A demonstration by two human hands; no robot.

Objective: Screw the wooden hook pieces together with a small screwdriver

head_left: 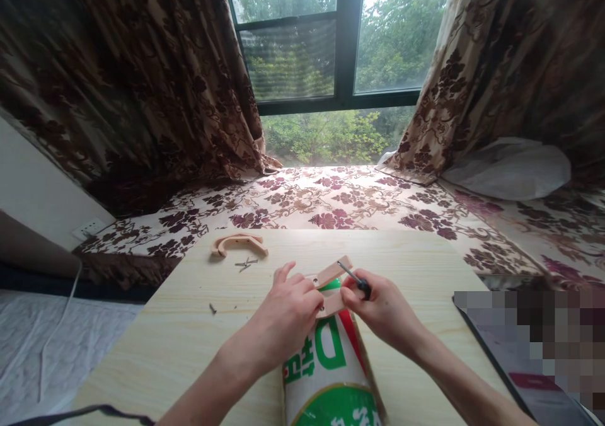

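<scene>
The right hand [385,309] is closed around a small black-handled screwdriver [353,275], whose thin shaft slants up and to the left onto a curved pale wooden piece [329,273]. The left hand [288,312] pinches that piece from the other side, steadying it atop a green, red and white printed cylindrical tin [331,369]. Beyond the tin, on the light wooden desk [189,338], lie a matching arched wooden piece [237,244] and loose small screws [246,263].
</scene>
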